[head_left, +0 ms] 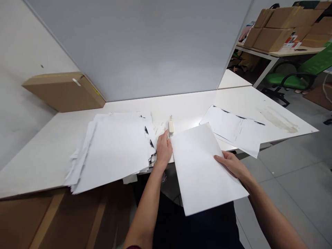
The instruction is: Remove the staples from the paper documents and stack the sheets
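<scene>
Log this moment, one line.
left hand: beside cream block, contact unclear | right hand: gripping white paper | paper stack: on desk, left

Panel (153, 52) blocks rear; desk (181, 105) free between panel and paper stack (116, 145)

"Where's the left hand (164, 148)?"
"Just beside the left edge of the sheet (204, 173), back upward, index finger stretched forward, thumb parted from it. The other fingers are hard to make out."
"And the right hand (233, 164)?"
"Pinching the sheet's right edge, thumb on top, fingers mostly hidden underneath."
"The arms?"
"Both bare. The left forearm (147, 204) rises left of the sheet; the right forearm (269, 209) slants in from its lower right."
</scene>
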`<state>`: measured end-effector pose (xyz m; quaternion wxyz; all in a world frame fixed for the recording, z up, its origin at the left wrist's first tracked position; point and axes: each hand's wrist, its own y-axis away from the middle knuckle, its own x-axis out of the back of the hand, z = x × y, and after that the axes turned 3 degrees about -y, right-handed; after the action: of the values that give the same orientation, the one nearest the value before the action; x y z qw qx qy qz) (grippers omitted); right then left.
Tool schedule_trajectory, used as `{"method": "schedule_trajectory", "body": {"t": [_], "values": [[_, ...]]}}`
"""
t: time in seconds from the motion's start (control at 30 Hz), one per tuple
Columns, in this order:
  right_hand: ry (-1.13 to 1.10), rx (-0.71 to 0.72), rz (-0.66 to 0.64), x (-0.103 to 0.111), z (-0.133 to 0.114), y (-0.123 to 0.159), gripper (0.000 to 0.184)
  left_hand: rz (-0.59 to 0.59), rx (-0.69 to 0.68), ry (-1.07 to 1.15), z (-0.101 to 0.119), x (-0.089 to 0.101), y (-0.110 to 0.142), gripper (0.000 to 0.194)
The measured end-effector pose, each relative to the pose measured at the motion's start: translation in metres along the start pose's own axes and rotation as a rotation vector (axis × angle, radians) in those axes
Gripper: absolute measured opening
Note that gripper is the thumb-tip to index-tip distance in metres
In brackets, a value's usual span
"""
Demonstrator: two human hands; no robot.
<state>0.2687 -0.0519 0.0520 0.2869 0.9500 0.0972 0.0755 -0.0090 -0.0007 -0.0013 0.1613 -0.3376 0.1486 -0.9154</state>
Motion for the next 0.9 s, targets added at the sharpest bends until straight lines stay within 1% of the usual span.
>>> {"method": "schedule_trajectory", "body": {"t": [0.13, 0.27, 0.5, 0.63, 0.77, 0.9], "values": [[-0.016, -0.005, 0.013, -0.004, -0.001, -0.001, 0.032, -0.025, -0.043, -0.035, 0.001, 0.000, -0.003, 0.048], [-0.025, -0.001, 0.022, -0.007, -0.001, 0.000, 0.033, -0.046, -0.026, -0.077, -0.001, -0.002, -0.002, 0.048], [-0.052, 0.015, -0.011, -0.006, 0.004, -0.003, 0.034, -0.031, -0.030, -0.088, -0.003, -0.004, -0.001, 0.050], [-0.065, 0.020, -0.009, -0.006, 0.008, -0.006, 0.033, -0.034, -0.017, -0.133, -0.001, -0.003, 0.000, 0.052], [-0.061, 0.052, 0.049, 0.004, 0.007, -0.001, 0.036, -0.049, -0.042, -0.183, 0.002, -0.002, 0.002, 0.055], [-0.106, 0.086, 0.181, 0.021, -0.008, 0.014, 0.042, -0.028, -0.020, -0.152, 0.002, -0.002, 0.003, 0.054]]}}
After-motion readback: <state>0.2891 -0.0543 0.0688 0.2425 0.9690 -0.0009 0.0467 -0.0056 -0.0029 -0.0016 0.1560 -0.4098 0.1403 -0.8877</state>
